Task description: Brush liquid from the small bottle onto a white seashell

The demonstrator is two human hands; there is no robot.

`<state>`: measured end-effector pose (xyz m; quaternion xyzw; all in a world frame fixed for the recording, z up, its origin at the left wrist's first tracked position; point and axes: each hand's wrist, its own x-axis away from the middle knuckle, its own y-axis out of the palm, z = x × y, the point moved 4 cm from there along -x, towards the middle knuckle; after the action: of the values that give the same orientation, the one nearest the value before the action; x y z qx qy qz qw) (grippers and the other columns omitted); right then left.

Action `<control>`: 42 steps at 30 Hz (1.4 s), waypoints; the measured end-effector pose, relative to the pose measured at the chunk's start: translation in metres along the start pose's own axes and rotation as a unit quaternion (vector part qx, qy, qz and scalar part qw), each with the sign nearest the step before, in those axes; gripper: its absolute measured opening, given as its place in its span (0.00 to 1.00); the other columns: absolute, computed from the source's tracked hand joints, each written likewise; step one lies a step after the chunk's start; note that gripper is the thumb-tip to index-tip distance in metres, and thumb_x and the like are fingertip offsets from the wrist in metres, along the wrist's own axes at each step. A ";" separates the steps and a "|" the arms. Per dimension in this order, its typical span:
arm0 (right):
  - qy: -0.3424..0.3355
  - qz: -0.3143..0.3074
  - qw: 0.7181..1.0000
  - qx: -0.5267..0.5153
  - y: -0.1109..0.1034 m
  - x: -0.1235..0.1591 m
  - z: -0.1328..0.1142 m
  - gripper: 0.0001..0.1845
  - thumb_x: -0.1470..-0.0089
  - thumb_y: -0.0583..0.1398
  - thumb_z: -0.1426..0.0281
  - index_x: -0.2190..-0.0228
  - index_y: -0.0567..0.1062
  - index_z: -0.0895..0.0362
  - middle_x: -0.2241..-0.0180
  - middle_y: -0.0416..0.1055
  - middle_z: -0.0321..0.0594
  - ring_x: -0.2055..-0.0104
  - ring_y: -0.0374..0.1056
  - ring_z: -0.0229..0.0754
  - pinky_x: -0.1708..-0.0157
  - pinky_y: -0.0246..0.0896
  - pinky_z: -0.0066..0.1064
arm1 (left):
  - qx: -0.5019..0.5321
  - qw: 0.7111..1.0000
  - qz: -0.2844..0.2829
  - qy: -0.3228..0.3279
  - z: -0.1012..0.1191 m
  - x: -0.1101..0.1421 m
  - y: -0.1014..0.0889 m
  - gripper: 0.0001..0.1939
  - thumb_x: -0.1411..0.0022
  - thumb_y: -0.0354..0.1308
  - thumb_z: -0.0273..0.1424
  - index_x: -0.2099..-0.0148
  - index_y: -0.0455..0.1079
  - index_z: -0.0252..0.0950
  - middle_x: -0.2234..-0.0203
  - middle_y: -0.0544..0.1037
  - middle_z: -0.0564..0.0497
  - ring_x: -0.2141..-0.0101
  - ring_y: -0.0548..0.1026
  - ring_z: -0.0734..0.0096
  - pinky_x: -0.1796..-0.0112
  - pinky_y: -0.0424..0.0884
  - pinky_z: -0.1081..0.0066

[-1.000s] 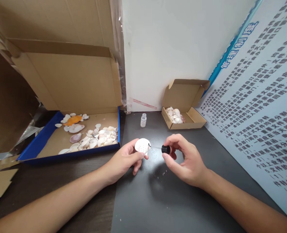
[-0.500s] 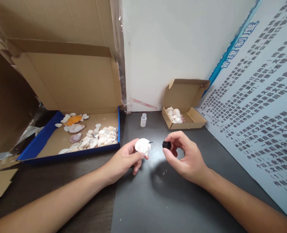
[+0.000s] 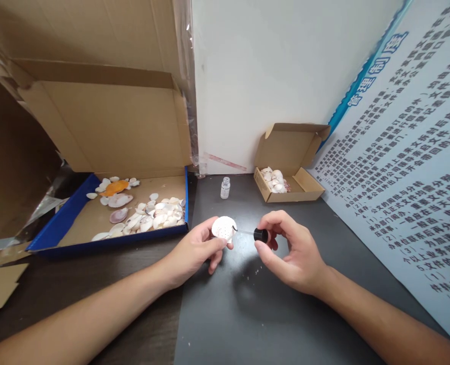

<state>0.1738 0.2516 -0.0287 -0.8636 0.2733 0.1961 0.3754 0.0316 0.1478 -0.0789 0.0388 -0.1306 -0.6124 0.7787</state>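
My left hand (image 3: pixel 205 243) pinches a white scallop-like seashell (image 3: pixel 222 227) with small dark specks, its broad face turned up. Between thumb and fingertips, my right hand (image 3: pixel 291 251) grips a brush cap (image 3: pixel 260 234), black with a thin clear stem that points left. The stem's dark brush tip meets the right edge of the shell and looks bent against it. Behind the hands, a small clear glass bottle (image 3: pixel 225 188) with a printed label stands upright and uncapped on the dark table.
At left, a blue-edged cardboard box (image 3: pixel 107 243) holds many loose shells (image 3: pixel 160 215) and an orange shell (image 3: pixel 114 188). A smaller carton (image 3: pixel 297 196) with shells (image 3: pixel 274 180) stands at the back right. A white panel (image 3: pixel 263 76) rises behind; a printed board (image 3: pixel 411 167) slants along the right.
My right hand has lowered slightly and angled the brush cap, so the brush tip now bends at the shell's right edge. The left hand and shell stay nearly still.
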 end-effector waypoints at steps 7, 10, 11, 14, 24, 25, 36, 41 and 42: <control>0.006 0.013 1.000 0.023 -0.001 -0.002 0.000 0.11 0.49 0.60 0.76 0.64 0.64 0.54 0.75 0.63 0.30 0.78 0.59 0.33 0.78 0.60 0.26 | 0.003 1.000 0.007 0.000 0.000 0.000 0.000 0.12 0.42 0.59 0.33 0.58 0.62 0.35 0.68 0.73 0.54 0.85 0.63 0.85 0.83 0.59 0.77; 0.017 0.029 0.999 0.040 -0.003 -0.002 0.002 0.11 0.48 0.60 0.75 0.64 0.64 0.53 0.76 0.62 0.29 0.78 0.59 0.32 0.78 0.60 0.26 | 0.002 1.000 0.003 0.000 -0.001 0.000 0.000 0.12 0.42 0.58 0.33 0.57 0.62 0.35 0.69 0.72 0.54 0.85 0.63 0.86 0.83 0.59 0.78; 0.017 0.030 0.999 0.039 -0.003 -0.002 0.003 0.11 0.48 0.60 0.75 0.64 0.64 0.53 0.76 0.61 0.29 0.78 0.59 0.32 0.78 0.60 0.26 | 0.002 1.000 0.001 0.000 -0.001 0.000 0.000 0.12 0.42 0.58 0.32 0.57 0.62 0.35 0.69 0.72 0.54 0.85 0.63 0.86 0.83 0.59 0.78; 0.005 0.015 1.000 0.017 -0.002 -0.002 0.001 0.11 0.48 0.60 0.75 0.63 0.64 0.53 0.75 0.62 0.30 0.78 0.59 0.33 0.78 0.61 0.27 | 0.001 1.000 0.003 0.001 -0.001 0.000 -0.001 0.12 0.42 0.58 0.32 0.58 0.62 0.35 0.68 0.73 0.54 0.85 0.63 0.85 0.83 0.59 0.77; 0.015 0.022 0.999 0.028 -0.003 0.000 0.004 0.11 0.47 0.60 0.74 0.63 0.64 0.53 0.76 0.62 0.30 0.78 0.59 0.33 0.78 0.61 0.27 | 0.002 1.000 0.003 -0.002 -0.001 0.000 0.000 0.12 0.42 0.58 0.32 0.57 0.63 0.35 0.68 0.73 0.54 0.85 0.64 0.85 0.83 0.59 0.77; 0.016 0.023 0.999 0.031 -0.003 -0.001 0.004 0.11 0.47 0.60 0.74 0.63 0.64 0.53 0.76 0.62 0.30 0.78 0.60 0.33 0.78 0.61 0.27 | 0.001 1.000 0.002 -0.002 -0.001 0.000 0.000 0.12 0.42 0.58 0.32 0.57 0.63 0.35 0.68 0.73 0.53 0.85 0.64 0.85 0.83 0.59 0.77; 0.012 0.032 0.999 0.040 -0.003 -0.002 0.003 0.10 0.47 0.60 0.75 0.63 0.65 0.53 0.77 0.61 0.29 0.78 0.59 0.33 0.78 0.60 0.26 | -0.003 1.000 0.001 -0.005 0.001 0.000 0.000 0.12 0.43 0.58 0.32 0.58 0.63 0.35 0.69 0.73 0.54 0.85 0.64 0.85 0.82 0.59 0.77; -0.008 -0.005 1.000 0.007 0.000 0.000 0.000 0.11 0.48 0.60 0.76 0.63 0.64 0.53 0.74 0.64 0.31 0.78 0.60 0.34 0.78 0.61 0.28 | -0.001 1.000 0.000 -0.001 0.000 0.000 0.001 0.11 0.43 0.58 0.33 0.59 0.63 0.35 0.68 0.73 0.54 0.85 0.64 0.85 0.82 0.59 0.77; -0.009 -0.007 1.000 0.004 0.000 0.000 -0.001 0.11 0.48 0.60 0.76 0.63 0.64 0.53 0.74 0.64 0.31 0.78 0.60 0.34 0.78 0.61 0.28 | -0.001 1.000 -0.002 0.001 0.000 0.000 0.001 0.11 0.43 0.59 0.33 0.59 0.62 0.35 0.69 0.73 0.54 0.85 0.64 0.85 0.83 0.59 0.77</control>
<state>0.1740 0.2508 -0.0285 -0.8621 0.2646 0.2003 0.3830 0.0322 0.1481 -0.0785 0.0387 -0.1294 -0.6140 0.7777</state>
